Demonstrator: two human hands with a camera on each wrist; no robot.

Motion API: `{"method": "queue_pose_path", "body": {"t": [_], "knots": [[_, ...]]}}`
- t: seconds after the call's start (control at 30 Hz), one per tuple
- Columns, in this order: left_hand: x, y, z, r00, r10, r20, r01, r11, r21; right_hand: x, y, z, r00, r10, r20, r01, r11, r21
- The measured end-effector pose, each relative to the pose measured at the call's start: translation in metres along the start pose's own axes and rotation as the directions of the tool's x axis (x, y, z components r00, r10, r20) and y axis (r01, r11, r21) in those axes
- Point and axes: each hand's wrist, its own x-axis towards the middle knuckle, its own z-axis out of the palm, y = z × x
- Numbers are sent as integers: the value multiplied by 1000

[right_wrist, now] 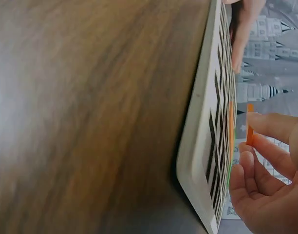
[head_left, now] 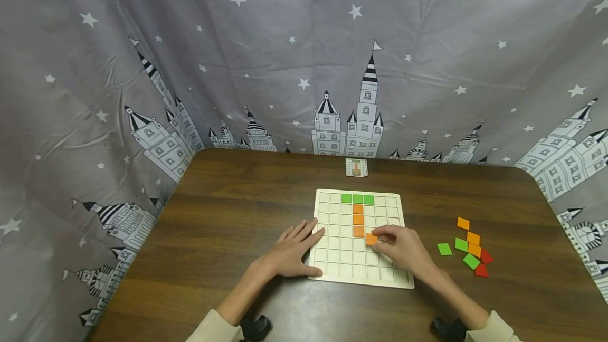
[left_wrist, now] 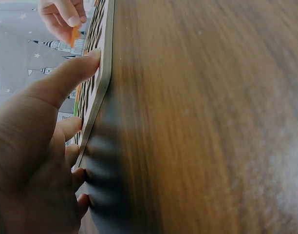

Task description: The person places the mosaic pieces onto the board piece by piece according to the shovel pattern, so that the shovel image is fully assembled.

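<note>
A cream grid board lies on the wooden table. Three green square tiles form a row near its far edge, and three orange tiles run down from the middle one. My left hand rests with spread fingers on the board's left edge, its thumb on the rim. Between thumb and fingers, my right hand pinches another orange tile. That tile is held above the board, just right of the column's lower end; the right wrist view shows a gap beneath it.
Right of the board lie several loose tiles: orange, green and red pieces with slanted sides. A small pattern card sits beyond the board's far edge. A grey castle-print curtain hangs behind the table.
</note>
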Motion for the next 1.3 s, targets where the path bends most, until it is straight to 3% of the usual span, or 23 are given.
{"method": "queue_pose_path", "body": {"t": [0.37,0.93,1.3], "knots": [[0,-1,0,1000,0,-6,0,1000,-2,5,-8,12,1000,25,12,-24,998,-60],[1,-1,-2,1000,-14,4,14,1000,10,10,-12,21,996,-86,4,85,991,-102],[-1,0,-1,1000,-9,3,9,1000,0,9,-12,26,998,-67,11,68,993,-95]]}}
